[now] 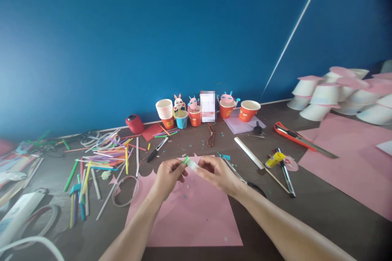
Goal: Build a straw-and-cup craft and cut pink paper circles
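Above the pink paper sheet [190, 224], both hands meet fingertip to fingertip. My left hand [170, 175] pinches a short green straw [185, 160]. In the closed fingers of my right hand [216, 173] is a pale, translucent strip [192, 165], blurred, that touches the green straw; its exact kind I cannot make out. Small scraps lie on the sheet below the hands. Scissors [237, 171] rest beside my right wrist, partly hidden by it. Left of my left forearm, a roll of tape [114, 191] lies at the edge of the sheet.
Loose coloured straws [107, 155] spread across the left. Decorated paper cups [181, 120] stand along the blue wall. A red utility knife [295, 138], a glue stick [275, 160] and a black-handled cutter [287, 177] lie right. White cups [321, 100] with pink tops stand far right.
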{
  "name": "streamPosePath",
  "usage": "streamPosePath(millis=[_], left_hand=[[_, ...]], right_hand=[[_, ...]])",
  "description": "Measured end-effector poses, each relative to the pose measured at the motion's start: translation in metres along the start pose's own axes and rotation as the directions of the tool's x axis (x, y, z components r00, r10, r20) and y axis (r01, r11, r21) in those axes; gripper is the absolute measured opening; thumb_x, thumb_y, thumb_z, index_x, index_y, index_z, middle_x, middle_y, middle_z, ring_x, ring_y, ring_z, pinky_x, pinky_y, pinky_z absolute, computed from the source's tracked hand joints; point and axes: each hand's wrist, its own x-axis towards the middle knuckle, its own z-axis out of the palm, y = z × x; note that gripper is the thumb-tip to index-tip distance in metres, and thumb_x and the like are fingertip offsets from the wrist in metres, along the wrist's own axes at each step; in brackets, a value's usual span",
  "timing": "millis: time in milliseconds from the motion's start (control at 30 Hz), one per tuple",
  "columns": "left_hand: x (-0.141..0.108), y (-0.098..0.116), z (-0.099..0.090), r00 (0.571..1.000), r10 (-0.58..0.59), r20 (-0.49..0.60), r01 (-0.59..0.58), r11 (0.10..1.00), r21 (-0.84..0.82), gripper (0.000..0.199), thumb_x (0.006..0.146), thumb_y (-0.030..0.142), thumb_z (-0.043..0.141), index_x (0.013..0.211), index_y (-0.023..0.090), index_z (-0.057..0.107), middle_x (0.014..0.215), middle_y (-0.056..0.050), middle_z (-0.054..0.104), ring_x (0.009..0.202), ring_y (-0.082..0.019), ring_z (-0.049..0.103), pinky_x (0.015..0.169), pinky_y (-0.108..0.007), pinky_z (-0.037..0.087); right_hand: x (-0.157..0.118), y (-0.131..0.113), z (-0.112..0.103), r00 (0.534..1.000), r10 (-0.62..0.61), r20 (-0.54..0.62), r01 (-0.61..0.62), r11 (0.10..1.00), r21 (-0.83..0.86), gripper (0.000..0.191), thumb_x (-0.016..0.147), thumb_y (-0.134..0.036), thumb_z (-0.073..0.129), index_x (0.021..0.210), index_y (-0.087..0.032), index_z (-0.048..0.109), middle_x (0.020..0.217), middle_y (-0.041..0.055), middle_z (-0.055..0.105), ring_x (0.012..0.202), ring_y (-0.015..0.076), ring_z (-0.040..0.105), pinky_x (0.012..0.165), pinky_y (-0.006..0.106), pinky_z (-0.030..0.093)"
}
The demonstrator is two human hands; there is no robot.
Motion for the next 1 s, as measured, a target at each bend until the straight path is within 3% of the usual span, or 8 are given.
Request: streamPosePath(millis=[767, 1000], left_hand=[[0.004, -0.016, 0.014, 1.000, -0.015, -0.020, 0.016, 0.999, 0.037, 0.035, 0.074, 0.045, 0.049, 0.060, 0.014, 0.056, 0.057, -0.003, 0.062, 0.043, -0.011, 0.054, 0.044, -0.020, 0.038], [0.004, -0.021, 0.019, 0.999, 0.000, -0.036, 0.004, 0.993, 0.118, 0.030, 0.075, 0.040, 0.048, 0.059, 0.015, 0.057, 0.054, -0.001, 0.060, 0.041, -0.010, 0.054, 0.045, -0.020, 0.037]], right_hand=[[0.002, 0.001, 0.000, 1.000, 0.015, -0.013, -0.015, 1.000, 0.009, 0.034, 0.075, -0.036, 0.048, 0.052, -0.019, 0.030, 0.050, -0.0062, 0.024, 0.046, 0.0066, 0.022, 0.041, 0.020, 0.017], [0.001, 0.004, 0.001, 0.999, 0.013, -0.038, -0.018, 0.992, -0.129, 0.036, 0.074, -0.034, 0.047, 0.050, -0.018, 0.025, 0.050, -0.0058, 0.022, 0.047, 0.0064, 0.021, 0.042, 0.021, 0.016]])
